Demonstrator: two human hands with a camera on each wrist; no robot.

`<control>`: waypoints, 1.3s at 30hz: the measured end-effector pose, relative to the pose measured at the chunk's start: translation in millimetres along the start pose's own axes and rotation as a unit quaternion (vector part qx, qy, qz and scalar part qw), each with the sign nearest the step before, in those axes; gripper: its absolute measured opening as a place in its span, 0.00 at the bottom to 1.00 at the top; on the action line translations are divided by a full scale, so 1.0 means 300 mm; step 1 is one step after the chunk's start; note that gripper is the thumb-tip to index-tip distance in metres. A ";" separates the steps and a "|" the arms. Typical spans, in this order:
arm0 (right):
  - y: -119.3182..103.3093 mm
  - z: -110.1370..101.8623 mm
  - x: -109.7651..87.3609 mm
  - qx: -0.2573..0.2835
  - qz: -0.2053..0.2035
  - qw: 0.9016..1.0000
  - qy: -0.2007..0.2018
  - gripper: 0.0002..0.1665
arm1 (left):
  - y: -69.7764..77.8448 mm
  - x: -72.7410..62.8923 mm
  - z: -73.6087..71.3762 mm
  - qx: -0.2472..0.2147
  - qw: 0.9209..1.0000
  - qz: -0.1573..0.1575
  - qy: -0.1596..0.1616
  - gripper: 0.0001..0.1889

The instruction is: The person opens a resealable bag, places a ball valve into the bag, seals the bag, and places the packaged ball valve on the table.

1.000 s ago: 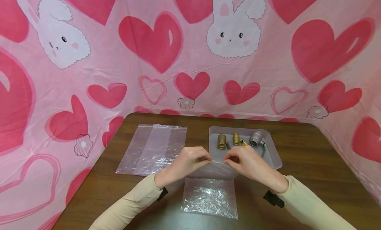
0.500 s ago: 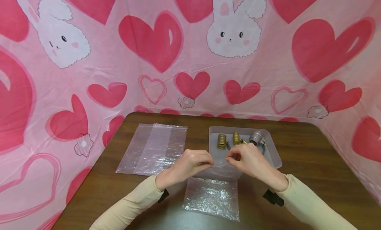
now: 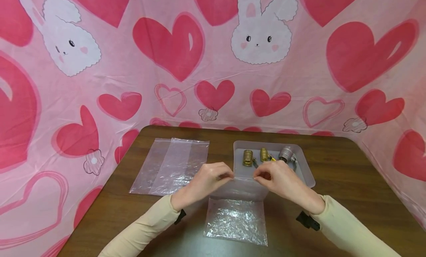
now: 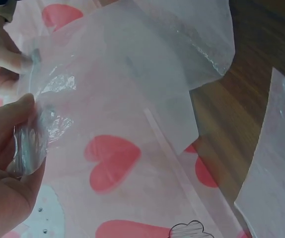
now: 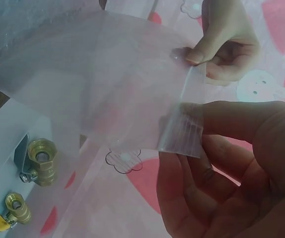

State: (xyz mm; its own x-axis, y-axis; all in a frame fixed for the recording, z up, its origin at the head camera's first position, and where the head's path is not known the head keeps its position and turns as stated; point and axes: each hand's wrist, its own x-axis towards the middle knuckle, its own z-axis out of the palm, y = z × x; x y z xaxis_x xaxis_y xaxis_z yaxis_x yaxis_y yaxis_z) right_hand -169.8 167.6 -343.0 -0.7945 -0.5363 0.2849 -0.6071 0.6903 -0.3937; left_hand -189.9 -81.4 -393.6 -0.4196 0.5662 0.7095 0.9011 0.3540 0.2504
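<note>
Both hands pinch the zip edge of a clear plastic zip bag, which droops toward the table in the head view. The left hand has the left part of that edge between thumb and fingertips. A short way along it, the right hand does the same. Seen from the right wrist, the right thumb and fingers hold a corner beside the white zip strip. From the left wrist, the left hand grips a bunched, shiny fold of the film. The bag's mouth edge looks stretched between the hands.
Behind the hands stands a translucent plastic tray with a brass valve, a smaller yellow-handled brass valve and a silvery valve. More clear zip bags lie flat at the left on the brown table.
The hands have drawn slightly apart along the zip edge. Half a second ago the edge sagged between them; now it is straighter and a little higher. Tray and flat bags have not moved.
</note>
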 end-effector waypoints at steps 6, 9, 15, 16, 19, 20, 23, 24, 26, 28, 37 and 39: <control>-0.002 0.001 0.003 -0.019 0.013 0.999 0.024 0.06 | 0.010 0.003 -0.008 -0.017 0.999 0.024 -0.016 0.05; -0.001 0.003 0.006 -0.026 0.022 0.999 0.028 0.05 | 0.015 0.002 -0.012 -0.013 0.999 0.036 -0.025 0.02; 0.006 0.004 0.007 -0.033 0.036 0.998 0.028 0.02 | 0.017 0.001 -0.017 -0.005 0.999 0.044 -0.030 0.02; 0.007 0.003 0.008 -0.032 0.036 0.998 0.027 0.02 | 0.015 0.001 -0.017 -0.006 0.999 0.041 -0.028 0.04; 0.009 0.003 0.008 -0.024 0.031 0.999 0.021 0.02 | 0.009 0.001 -0.025 -0.013 1.000 0.021 -0.016 0.06; 0.010 0.002 0.007 -0.021 0.028 0.999 0.019 0.02 | 0.006 0.000 -0.028 -0.014 1.000 0.012 -0.012 0.06; 0.011 0.000 0.003 -0.009 0.019 1.000 0.007 0.02 | -0.002 -0.004 -0.037 -0.010 1.000 -0.009 -0.008 0.06; 0.012 -0.001 0.002 -0.007 0.017 1.000 0.004 0.02 | -0.005 -0.006 -0.039 -0.007 1.000 -0.014 -0.010 0.06; 0.012 -0.003 0.000 -0.004 0.015 1.000 0.003 0.03 | -0.008 -0.008 -0.042 -0.004 1.000 -0.017 -0.015 0.06; 0.012 -0.002 -0.001 -0.008 0.015 1.000 0.005 0.03 | -0.010 -0.009 -0.043 -0.003 1.000 -0.012 -0.020 0.05; 0.012 -0.003 0.005 -0.035 0.037 0.998 0.026 0.02 | -0.004 -0.009 -0.042 -0.009 0.999 0.015 -0.030 0.04; 0.014 -0.004 0.006 -0.034 0.039 0.998 0.028 0.02 | 0.001 -0.008 -0.045 -0.007 0.999 0.013 -0.037 0.02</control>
State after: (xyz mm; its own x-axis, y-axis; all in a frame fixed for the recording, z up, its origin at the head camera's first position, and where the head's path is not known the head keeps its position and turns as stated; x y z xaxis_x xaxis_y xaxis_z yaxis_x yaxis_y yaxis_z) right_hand -173.9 170.1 -343.2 -0.8377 -0.4530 0.3050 -0.5415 0.7617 -0.3559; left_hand -187.1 -92.8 -386.3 -0.4026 0.6283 0.6657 0.9130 0.3282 0.2423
